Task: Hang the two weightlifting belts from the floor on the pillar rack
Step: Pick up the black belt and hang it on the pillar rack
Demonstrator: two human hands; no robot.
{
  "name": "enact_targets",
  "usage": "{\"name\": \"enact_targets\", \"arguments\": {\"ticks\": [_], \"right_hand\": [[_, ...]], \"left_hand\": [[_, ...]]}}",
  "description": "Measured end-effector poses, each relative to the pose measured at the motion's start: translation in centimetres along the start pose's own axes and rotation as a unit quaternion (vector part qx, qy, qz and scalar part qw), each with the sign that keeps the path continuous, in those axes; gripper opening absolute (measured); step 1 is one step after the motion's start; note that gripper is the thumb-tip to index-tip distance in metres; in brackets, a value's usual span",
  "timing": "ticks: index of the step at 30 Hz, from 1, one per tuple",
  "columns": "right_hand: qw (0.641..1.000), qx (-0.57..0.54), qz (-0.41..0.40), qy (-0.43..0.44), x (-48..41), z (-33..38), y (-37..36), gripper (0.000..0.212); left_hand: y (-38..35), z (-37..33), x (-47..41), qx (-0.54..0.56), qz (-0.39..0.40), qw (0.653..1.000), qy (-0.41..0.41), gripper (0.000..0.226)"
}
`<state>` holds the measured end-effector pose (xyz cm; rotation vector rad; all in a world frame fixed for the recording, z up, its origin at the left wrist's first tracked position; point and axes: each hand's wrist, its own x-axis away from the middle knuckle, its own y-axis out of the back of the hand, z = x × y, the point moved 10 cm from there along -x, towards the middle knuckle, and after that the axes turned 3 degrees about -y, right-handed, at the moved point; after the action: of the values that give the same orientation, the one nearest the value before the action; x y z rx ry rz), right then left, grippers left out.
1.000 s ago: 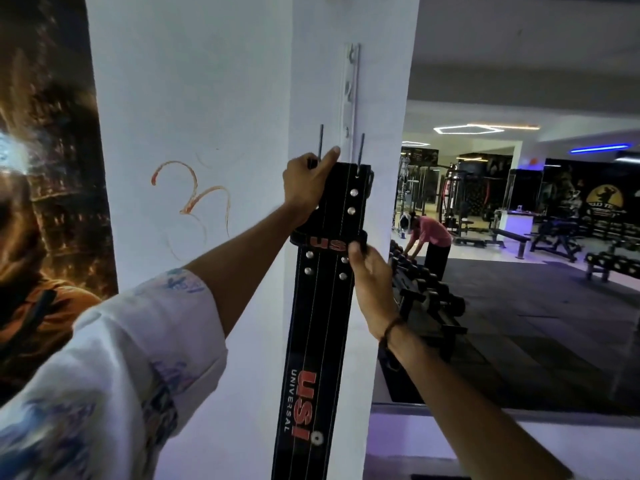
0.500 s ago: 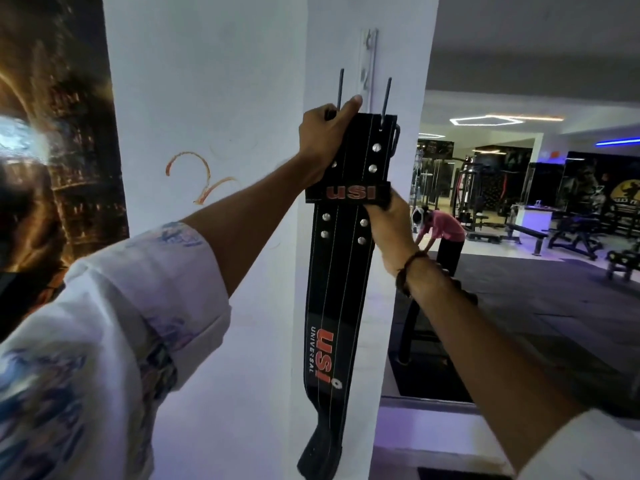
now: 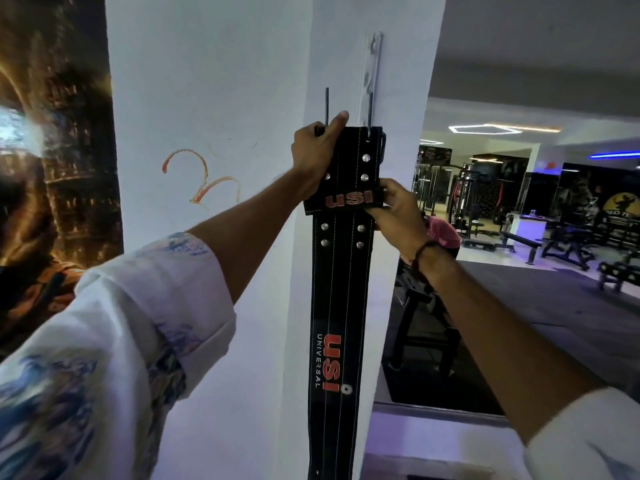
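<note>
Held up flat against the white pillar [image 3: 214, 98] just under the rack [image 3: 373, 67], the black belt [image 3: 341, 289] looks thick, stiff and fairly heavy, so the buckle end suits gripping: left hand [image 3: 317, 150] fingers clamped around its top corner, right hand [image 3: 394, 216] pinching the loop.

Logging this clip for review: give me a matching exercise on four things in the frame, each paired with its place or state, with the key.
Things:
1. left hand
2. right hand
3. belt
4. rack strip

Places or states:
A. fixed upright on the white pillar, above the belt
B. grips the belt's top corner, thumb up beside a dark prong
C. hangs straight down the pillar, red USI lettering showing
D. pinches the loop marked USI at the belt's right edge

Pairs: 1-B, 2-D, 3-C, 4-A
</note>
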<state>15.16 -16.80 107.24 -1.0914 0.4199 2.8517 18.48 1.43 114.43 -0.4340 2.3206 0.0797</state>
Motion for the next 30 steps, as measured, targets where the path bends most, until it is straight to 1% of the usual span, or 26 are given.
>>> {"name": "enact_targets", "arguments": {"ticks": [2,3,4,5,8,9,10,11,12,13,14,15,16,18,19,21,24,26,28,30], "right_hand": [[0.999,-0.017,-0.002,-0.041,1.9,-2.2,-0.7,0.04],[0.998,-0.005,0.008,-0.069,3.5,-3.9,-1.4,0.047],[0.995,0.036,0.03,-0.088,5.4,-5.7,-2.1,0.054],[0.99,0.07,0.066,-0.104,7.4,-7.4,-2.9,0.055],[0.968,0.096,0.161,-0.164,10.6,-11.0,-4.5,0.045],[0.966,0.106,0.17,-0.166,10.1,-11.1,-4.4,0.037],[0.966,0.121,0.165,-0.16,9.1,-10.7,-3.9,0.023],[0.971,0.115,0.147,-0.149,8.0,-9.8,-3.2,0.015],[0.98,0.072,0.113,-0.149,6.6,-8.9,-2.1,0.017],[0.986,-0.007,0.073,-0.151,5.3,-7.6,-1.1,0.023],[0.984,-0.076,0.041,-0.155,4.2,-6.5,-0.3,0.025],[0.981,-0.122,0.017,-0.148,3.0,-5.2,0.4,0.024],[0.981,-0.133,0.008,-0.138,2.0,-3.8,0.8,0.023],[0.981,-0.146,0.011,-0.126,0.5,-2.0,0.6,0.031],[0.98,-0.151,0.015,-0.125,0.1,-1.6,0.3,0.034],[0.981,-0.155,0.016,-0.117,-0.6,-1.4,-0.1,0.034],[0.984,-0.139,-0.043,-0.1,-1.5,-1.5,0.3,0.027],[0.982,-0.128,-0.094,-0.102,-1.8,-1.5,0.7,0.025],[0.975,-0.133,-0.144,-0.107,-2.0,-1.3,1.1,0.019],[0.971,-0.134,-0.173,-0.099,-2.3,-0.4,1.4,0.018]], "left_hand": [[-0.2,-0.1,0.0,0.006,-0.007,1.0,-0.003,0.047],[-0.2,-0.1,0.2,0.007,-0.012,1.0,-0.004,0.046],[-0.2,0.1,0.4,0.006,-0.015,1.0,-0.003,0.046],[-0.3,0.5,0.5,0.004,-0.012,1.0,0.001,0.046],[-0.6,1.8,0.8,0.001,0.016,1.0,0.016,0.046],[-0.9,2.0,0.9,0.004,0.027,1.0,0.015,0.047],[-1.1,2.1,0.9,0.006,0.035,0.999,0.013,0.048],[-1.3,2.0,0.9,0.008,0.041,0.999,0.01,0.049],[-1.5,1.8,0.8,0.008,0.046,0.999,0.005,0.05],[-1.7,1.5,0.8,0.006,0.054,0.999,-0.001,0.051],[-1.9,1.3,0.8,0.002,0.062,0.998,-0.007,0.051],[-2.0,1.0,0.8,-0.004,0.068,0.998,-0.013,0.051],[-2.0,0.9,0.8,-0.011,0.07,0.997,-0.019,0.051],[-1.8,0.6,1.0,-0.022,0.064,0.997,-0.031,0.05],[-1.6,0.5,1.0,-0.025,0.062,0.997,-0.034,0.05],[-0.9,0.3,0.8,-0.04,0.074,0.996,-0.034,0.052],[-0.3,0.0,0.9,-0.084,0.137,0.986,-0.037,0.055],[0.0,0.3,2.0,-0.1,0.171,0.979,-0.042,0.05],[0.4,2.4,3.5,-0.063,0.173,0.983,0.006,0.05],[1.2,4.6,5.6,-0.033,0.141,0.987,0.067,0.058]]}}
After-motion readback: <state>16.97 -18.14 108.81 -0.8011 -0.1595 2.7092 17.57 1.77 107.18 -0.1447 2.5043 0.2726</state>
